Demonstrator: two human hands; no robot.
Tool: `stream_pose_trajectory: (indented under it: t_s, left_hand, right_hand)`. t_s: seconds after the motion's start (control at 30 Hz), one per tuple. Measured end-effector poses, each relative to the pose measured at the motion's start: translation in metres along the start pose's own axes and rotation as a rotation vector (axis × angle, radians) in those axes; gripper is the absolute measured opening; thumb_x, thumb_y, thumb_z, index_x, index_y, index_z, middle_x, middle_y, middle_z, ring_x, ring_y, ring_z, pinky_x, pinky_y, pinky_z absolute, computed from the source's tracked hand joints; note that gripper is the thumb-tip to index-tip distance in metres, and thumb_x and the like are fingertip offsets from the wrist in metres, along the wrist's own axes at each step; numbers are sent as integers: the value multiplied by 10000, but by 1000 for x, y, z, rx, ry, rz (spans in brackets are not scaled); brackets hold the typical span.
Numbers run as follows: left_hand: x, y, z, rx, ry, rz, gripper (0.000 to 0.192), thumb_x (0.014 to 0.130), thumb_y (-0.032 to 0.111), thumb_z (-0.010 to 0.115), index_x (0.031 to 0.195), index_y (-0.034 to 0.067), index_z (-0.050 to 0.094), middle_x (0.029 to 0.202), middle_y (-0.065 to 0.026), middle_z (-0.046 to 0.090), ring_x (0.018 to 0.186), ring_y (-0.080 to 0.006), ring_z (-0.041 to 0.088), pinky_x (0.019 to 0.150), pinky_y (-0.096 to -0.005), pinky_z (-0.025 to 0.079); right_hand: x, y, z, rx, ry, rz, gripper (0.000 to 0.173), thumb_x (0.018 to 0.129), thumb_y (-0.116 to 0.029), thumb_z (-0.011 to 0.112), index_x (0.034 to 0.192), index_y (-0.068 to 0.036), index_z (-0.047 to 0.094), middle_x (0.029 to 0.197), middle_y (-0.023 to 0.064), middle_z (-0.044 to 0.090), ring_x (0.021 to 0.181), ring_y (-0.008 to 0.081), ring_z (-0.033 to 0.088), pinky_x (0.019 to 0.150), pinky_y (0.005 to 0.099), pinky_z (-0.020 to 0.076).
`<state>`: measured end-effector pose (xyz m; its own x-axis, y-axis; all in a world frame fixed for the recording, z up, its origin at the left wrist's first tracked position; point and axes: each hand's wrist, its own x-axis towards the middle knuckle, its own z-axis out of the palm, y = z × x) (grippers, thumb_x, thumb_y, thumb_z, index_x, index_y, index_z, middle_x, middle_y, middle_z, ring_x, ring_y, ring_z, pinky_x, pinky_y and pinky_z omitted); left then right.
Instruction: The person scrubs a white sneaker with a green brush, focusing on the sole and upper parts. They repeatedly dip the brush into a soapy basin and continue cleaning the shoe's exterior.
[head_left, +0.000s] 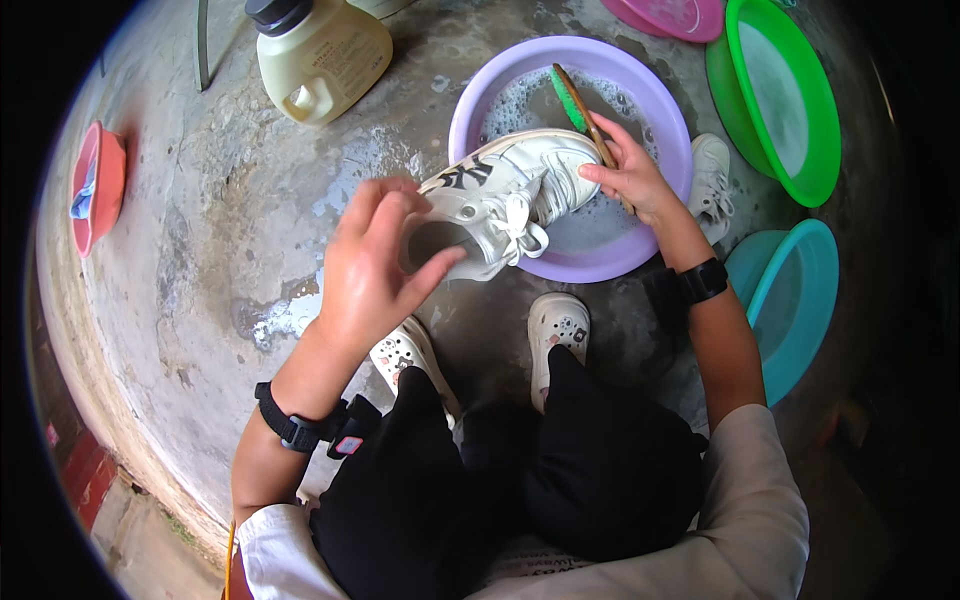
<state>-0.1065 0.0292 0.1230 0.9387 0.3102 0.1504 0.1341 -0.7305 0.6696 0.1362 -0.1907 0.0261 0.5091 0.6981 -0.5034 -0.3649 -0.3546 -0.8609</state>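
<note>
A white lace-up sneaker (517, 176) with dark lettering on its side is held above a purple basin (469, 97) of sudsy water. At its heel and opening is my left hand (375, 259), thumb and fingers spread around the heel; whether they press on it is hard to tell. My right hand (630, 169) holds a wooden-handled scrub brush (577, 101) with green bristles, its thumb touching the sneaker's toe. A second white sneaker (711, 180) stands on the floor just right of the basin, partly behind my right forearm.
A green basin (750, 112) and a teal basin (765, 285) stand at the right, a pink basin (675, 15) at the top. A cream detergent jug (322, 64) is at the upper left. A red basin (112, 187) with blue cloth sits far left. My clogs (559, 322) rest below the purple basin.
</note>
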Motion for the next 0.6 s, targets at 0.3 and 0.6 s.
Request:
stream_pose_trajectory:
  t_s: [0.3,0.6]
  left_hand:
    - [13,-20,27,208,19,486,316,642,89,616,953,100,668,929,-1,630,855,-203,606,709,-315,510]
    - [-2,-19,35,264,27,555,352,637,134,613,981,131,687,1043,9,635,906,-184,591,751,-309,466]
  right_hand:
    - [-38,11,13,103,47,-73,825,793,-64,726,1473,-110,263,1054,39,555,660,54,456,515,199,361]
    - [-13,34,-42,-1101,363,-141,494,790,-118,669,1268,-59,560,1005,202,625,868,328,628,825,363,482]
